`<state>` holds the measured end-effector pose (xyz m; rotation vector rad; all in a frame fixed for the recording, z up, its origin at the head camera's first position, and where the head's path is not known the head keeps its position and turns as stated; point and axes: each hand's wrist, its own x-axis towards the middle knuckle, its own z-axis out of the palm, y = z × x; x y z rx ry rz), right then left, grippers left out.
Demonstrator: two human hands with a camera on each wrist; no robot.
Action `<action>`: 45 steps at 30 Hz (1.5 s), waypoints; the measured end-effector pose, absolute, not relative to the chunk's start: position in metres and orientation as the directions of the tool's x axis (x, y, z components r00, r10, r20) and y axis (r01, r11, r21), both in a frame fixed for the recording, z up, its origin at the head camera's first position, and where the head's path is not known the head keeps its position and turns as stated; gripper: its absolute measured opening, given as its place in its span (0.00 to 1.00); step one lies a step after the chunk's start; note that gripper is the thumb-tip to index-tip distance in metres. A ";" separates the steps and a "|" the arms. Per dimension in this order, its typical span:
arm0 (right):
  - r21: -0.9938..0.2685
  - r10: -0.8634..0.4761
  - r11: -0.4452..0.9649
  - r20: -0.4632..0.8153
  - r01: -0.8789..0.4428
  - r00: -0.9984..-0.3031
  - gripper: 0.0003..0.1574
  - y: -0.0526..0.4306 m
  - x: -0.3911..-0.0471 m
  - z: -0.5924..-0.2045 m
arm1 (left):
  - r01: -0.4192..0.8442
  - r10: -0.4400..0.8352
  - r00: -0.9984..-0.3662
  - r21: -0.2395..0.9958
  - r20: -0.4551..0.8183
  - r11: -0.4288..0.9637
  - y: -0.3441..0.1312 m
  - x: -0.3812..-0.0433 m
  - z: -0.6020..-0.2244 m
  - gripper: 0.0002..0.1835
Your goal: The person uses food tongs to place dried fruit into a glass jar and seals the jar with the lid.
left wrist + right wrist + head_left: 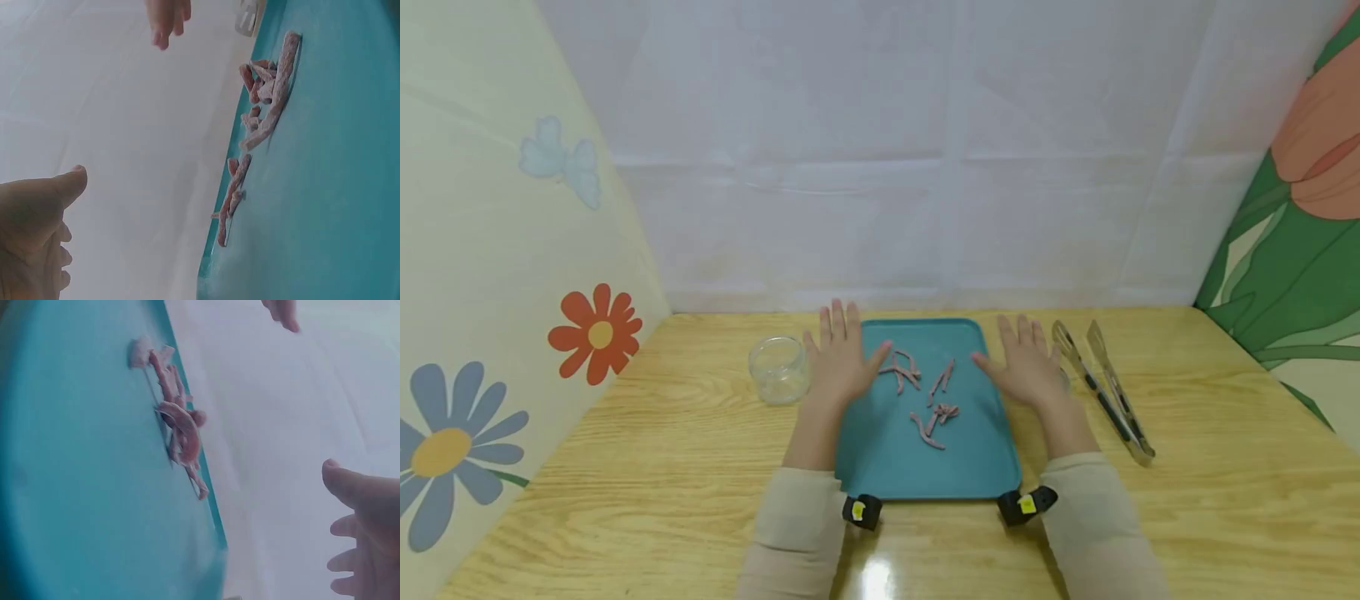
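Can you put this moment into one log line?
left hand: holds nothing | right hand: holds nothing | strips: on tray | tongs: right of tray | bowl: left of tray

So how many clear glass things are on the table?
2 that I can see: a glass bowl beside the left hand, and a clear container mostly hidden by the right hand in the head view.

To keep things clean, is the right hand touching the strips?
Apart: the right wrist view shows pale backdrop between the right hand and the strips.
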<state>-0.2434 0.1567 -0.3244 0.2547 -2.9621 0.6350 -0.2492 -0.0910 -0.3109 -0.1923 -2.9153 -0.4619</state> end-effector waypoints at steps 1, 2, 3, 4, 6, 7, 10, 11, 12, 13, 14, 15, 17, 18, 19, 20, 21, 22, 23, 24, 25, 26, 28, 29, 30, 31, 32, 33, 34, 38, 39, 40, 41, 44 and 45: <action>-0.401 -0.136 0.898 0.139 -0.181 -0.981 0.50 0.159 -0.244 -0.325 | 0.150 0.091 -0.975 0.296 0.205 0.943 -0.093 -0.250 -0.311 0.44; -0.400 -0.128 0.899 0.149 -0.178 -0.980 0.50 0.161 -0.244 -0.325 | 0.140 0.081 -0.975 0.293 0.205 0.946 -0.094 -0.250 -0.311 0.44; -0.398 -0.121 0.901 0.155 -0.174 -0.980 0.50 0.164 -0.245 -0.325 | 0.134 0.073 -0.975 0.294 0.210 0.946 -0.096 -0.250 -0.311 0.45; -0.398 -0.114 0.902 0.156 -0.168 -0.981 0.50 0.166 -0.245 -0.325 | 0.128 0.063 -0.974 0.296 0.219 0.947 -0.097 -0.251 -0.311 0.45; -0.398 -0.100 0.904 0.161 -0.157 -0.982 0.49 0.171 -0.245 -0.324 | 0.109 0.037 -0.971 0.301 0.234 0.947 -0.101 -0.250 -0.310 0.47; -0.404 -0.094 0.903 0.155 -0.150 -0.983 0.49 0.174 -0.244 -0.322 | 0.099 0.022 -0.970 0.308 0.242 0.946 -0.103 -0.250 -0.309 0.48; -0.441 -0.080 0.888 0.129 -0.130 -0.988 0.49 0.181 -0.242 -0.318 | 0.065 -0.030 -0.964 0.343 0.263 0.937 -0.110 -0.249 -0.308 0.52; -0.450 -0.078 0.884 0.122 -0.125 -0.989 0.50 0.184 -0.241 -0.316 | 0.049 -0.050 -0.964 0.358 0.261 0.932 -0.113 -0.249 -0.307 0.53; -0.459 -0.075 0.881 0.113 -0.119 -0.991 0.51 0.186 -0.240 -0.316 | 0.034 -0.069 -0.963 0.376 0.259 0.926 -0.115 -0.248 -0.307 0.54; -0.471 -0.074 0.875 0.103 -0.114 -0.992 0.51 0.188 -0.239 -0.315 | 0.022 -0.087 -0.962 0.393 0.257 0.919 -0.117 -0.248 -0.307 0.55; -0.479 -0.072 0.871 0.097 -0.110 -0.993 0.52 0.190 -0.239 -0.314 | 0.007 -0.106 -0.962 0.408 0.253 0.913 -0.120 -0.248 -0.307 0.57; -0.483 -0.070 0.869 0.093 -0.106 -0.993 0.53 0.192 -0.239 -0.314 | -0.006 -0.123 -0.961 0.424 0.249 0.905 -0.122 -0.249 -0.308 0.58; -0.487 -0.065 0.867 0.094 -0.103 -0.993 0.53 0.196 -0.240 -0.315 | -0.032 -0.156 -0.958 0.452 0.240 0.891 -0.125 -0.249 -0.308 0.59; -0.491 -0.061 0.865 0.096 -0.100 -0.994 0.54 0.197 -0.240 -0.315 | -0.043 -0.171 -0.956 0.465 0.237 0.884 -0.126 -0.249 -0.308 0.60; -0.490 -0.057 0.866 0.099 -0.098 -0.994 0.54 0.199 -0.240 -0.314 | -0.053 -0.183 -0.955 0.475 0.233 0.878 -0.128 -0.249 -0.309 0.60; -0.478 -0.054 0.873 0.106 -0.098 -0.993 0.55 0.201 -0.241 -0.315 | -0.062 -0.194 -0.954 0.481 0.229 0.874 -0.129 -0.250 -0.309 0.61; -0.471 -0.046 0.877 0.115 -0.095 -0.992 0.55 0.202 -0.241 -0.314 | -0.071 -0.204 -0.952 0.487 0.226 0.871 -0.131 -0.250 -0.309 0.61; -0.468 -0.037 0.879 0.126 -0.092 -0.991 0.54 0.204 -0.241 -0.314 | -0.080 -0.213 -0.952 0.492 0.222 0.867 -0.133 -0.250 -0.309 0.62; -0.468 -0.025 0.880 0.132 -0.085 -0.991 0.54 0.206 -0.241 -0.314 | -0.091 -0.223 -0.950 0.492 0.216 0.866 -0.134 -0.250 -0.309 0.62; -0.473 -0.011 0.878 0.132 -0.073 -0.991 0.55 0.208 -0.240 -0.314 | -0.101 -0.232 -0.949 0.492 0.212 0.865 -0.136 -0.249 -0.309 0.62; -0.477 0.004 0.877 0.130 -0.059 -0.992 0.57 0.210 -0.239 -0.314 | -0.110 -0.240 -0.948 0.496 0.207 0.861 -0.138 -0.249 -0.308 0.62; -0.490 0.024 0.871 0.128 -0.042 -0.992 0.58 0.212 -0.238 -0.314 | -0.121 -0.253 -0.947 0.505 0.200 0.854 -0.140 -0.249 -0.308 0.62; -0.529 0.059 0.849 0.113 -0.009 -0.992 0.60 0.216 -0.236 -0.314 | -0.143 -0.277 -0.943 0.529 0.183 0.836 -0.143 -0.249 -0.309 0.62; -0.542 0.073 0.841 0.099 0.008 -0.992 0.62 0.218 -0.235 -0.315 | -0.152 -0.289 -0.941 0.546 0.176 0.824 -0.144 -0.248 -0.309 0.62; -0.558 0.085 0.829 0.084 0.023 -0.993 0.63 0.221 -0.234 -0.316 | -0.159 -0.300 -0.939 0.564 0.166 0.810 -0.145 -0.248 -0.310 0.62; -0.570 0.095 0.821 0.070 0.039 -0.993 0.64 0.223 -0.233 -0.317 | -0.167 -0.311 -0.938 0.581 0.156 0.796 -0.146 -0.248 -0.310 0.62; -0.577 0.106 0.815 0.059 0.053 -0.993 0.64 0.225 -0.232 -0.318 | -0.176 -0.321 -0.936 0.595 0.146 0.784 -0.146 -0.248 -0.311 0.62; -0.577 0.117 0.814 0.050 0.067 -0.992 0.63 0.227 -0.232 -0.319 | -0.182 -0.327 -0.935 0.606 0.137 0.774 -0.147 -0.248 -0.312 0.62; -0.581 0.130 0.809 0.037 0.084 -0.991 0.63 0.229 -0.232 -0.320 | -0.190 -0.334 -0.934 0.616 0.127 0.764 -0.147 -0.248 -0.314 0.62; -0.588 0.191 0.791 -0.022 0.167 -0.981 0.61 0.237 -0.232 -0.324 | -0.230 -0.364 -0.928 0.646 0.079 0.728 -0.151 -0.248 -0.318 0.62; -0.592 0.203 0.784 -0.037 0.185 -0.978 0.61 0.238 -0.232 -0.325 | -0.240 -0.373 -0.925 0.654 0.070 0.717 -0.152 -0.248 -0.319 0.62; -0.600 0.214 0.774 -0.057 0.205 -0.975 0.61 0.240 -0.232 -0.326 | -0.248 -0.381 -0.922 0.661 0.063 0.708 -0.153 -0.248 -0.320 0.62; -0.607 0.222 0.763 -0.076 0.221 -0.972 0.61 0.241 -0.231 -0.327 | -0.254 -0.389 -0.920 0.669 0.056 0.698 -0.154 -0.248 -0.321 0.63; -0.608 0.236 0.749 -0.125 0.262 -0.964 0.61 0.244 -0.232 -0.330 | -0.265 -0.408 -0.912 0.689 0.048 0.674 -0.156 -0.248 -0.324 0.63; -0.602 0.240 0.749 -0.140 0.276 -0.960 0.61 0.244 -0.231 -0.331 | -0.268 -0.411 -0.910 0.694 0.044 0.669 -0.156 -0.248 -0.325 0.63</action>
